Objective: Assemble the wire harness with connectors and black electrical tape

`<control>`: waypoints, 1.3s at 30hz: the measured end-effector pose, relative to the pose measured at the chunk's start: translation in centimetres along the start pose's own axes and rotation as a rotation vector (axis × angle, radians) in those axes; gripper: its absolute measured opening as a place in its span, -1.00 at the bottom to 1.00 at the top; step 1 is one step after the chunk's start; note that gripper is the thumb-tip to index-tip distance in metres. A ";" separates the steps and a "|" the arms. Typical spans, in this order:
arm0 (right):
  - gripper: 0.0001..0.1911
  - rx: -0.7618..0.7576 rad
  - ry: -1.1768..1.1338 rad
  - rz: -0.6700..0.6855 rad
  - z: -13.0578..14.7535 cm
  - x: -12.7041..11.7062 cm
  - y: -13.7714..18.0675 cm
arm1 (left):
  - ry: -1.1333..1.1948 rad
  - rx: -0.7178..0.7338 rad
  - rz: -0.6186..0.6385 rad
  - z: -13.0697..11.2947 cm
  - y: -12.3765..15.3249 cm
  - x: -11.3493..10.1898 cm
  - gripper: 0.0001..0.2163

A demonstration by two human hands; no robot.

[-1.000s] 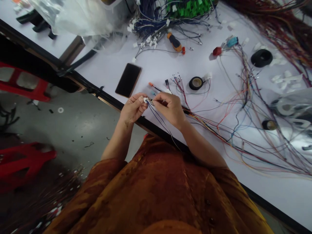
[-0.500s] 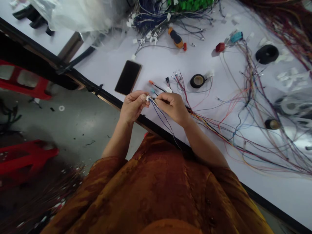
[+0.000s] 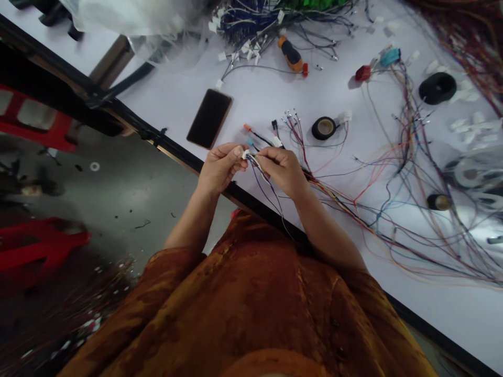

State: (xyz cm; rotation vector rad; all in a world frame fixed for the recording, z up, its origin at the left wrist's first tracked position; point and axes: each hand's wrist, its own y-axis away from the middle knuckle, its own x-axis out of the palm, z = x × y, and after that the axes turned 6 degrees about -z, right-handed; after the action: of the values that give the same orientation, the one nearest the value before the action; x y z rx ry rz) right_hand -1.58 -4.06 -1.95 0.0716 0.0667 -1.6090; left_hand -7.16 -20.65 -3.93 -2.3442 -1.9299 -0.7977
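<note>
My left hand (image 3: 220,166) pinches a small white connector (image 3: 245,154) between thumb and fingers, over the table's near edge. Close on its right, my right hand (image 3: 283,170) is closed on wires (image 3: 262,173) that run into the connector; its fingertips partly hide them. Blue and white strands hang from there in a loop toward my lap. Just beyond the hands lie an orange-tipped lead (image 3: 247,128), a black plug (image 3: 274,124) and a bundle of dark red wires with bare metal terminals (image 3: 294,121).
A phone (image 3: 210,118) lies beyond my left hand. Farther back are an orange-and-black screwdriver (image 3: 291,54) and blue wires with white connectors (image 3: 251,26). Black tape rolls (image 3: 324,128) and a long wire harness (image 3: 369,225) spread rightward. Red stools (image 3: 39,246) stand on the floor at left.
The camera view has shifted slightly, so the table things sit a little differently in frame. Both hands keep hold of the connector and wires, and the wires near the fingers appear more bent.
</note>
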 end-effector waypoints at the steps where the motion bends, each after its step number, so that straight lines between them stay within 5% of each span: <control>1: -0.78 -0.025 0.026 -0.024 0.0 0.1 0.1 | -0.004 0.014 -0.003 0.1 0.0 0.0 -0.85; 7: -0.76 -0.278 0.219 -0.214 -0.6 1.2 0.7 | -0.122 0.259 -0.002 0.9 0.6 0.0 -0.78; 17: -0.69 -0.160 0.131 -0.168 -1.5 0.8 1.2 | -0.203 0.334 0.051 2.2 0.3 -0.6 -0.81; 21: -0.71 -0.058 0.048 -0.087 -1.9 0.9 1.1 | -0.273 0.442 0.082 1.1 0.5 -0.6 -0.85; 26: -0.62 -0.162 0.253 -0.061 -1.8 0.7 1.1 | -0.395 0.558 0.090 -1.2 0.5 -1.0 -0.90; 28: -0.61 -0.189 0.327 -0.088 -1.6 0.6 1.3 | -0.308 0.484 0.049 -1.1 0.3 -1.2 -0.85; 31: -0.65 -0.212 0.510 -0.153 -1.5 1.0 1.5 | -0.105 0.162 0.041 0.0 0.3 -0.9 -0.76; 34: -0.70 -0.194 0.691 -0.185 -1.8 1.9 1.6 | 0.029 -0.087 0.020 1.5 0.6 0.0 -0.88; 39: -0.74 -0.196 0.847 -0.211 -3.6 2.6 1.5 | 0.197 -0.152 -0.148 1.7 0.3 0.6 -0.88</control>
State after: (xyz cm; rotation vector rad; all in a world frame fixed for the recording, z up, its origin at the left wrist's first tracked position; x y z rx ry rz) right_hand -0.21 -6.40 -5.75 0.6059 0.9068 -1.6721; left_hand -6.18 -19.64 -5.05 -2.1197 -2.0406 -1.1765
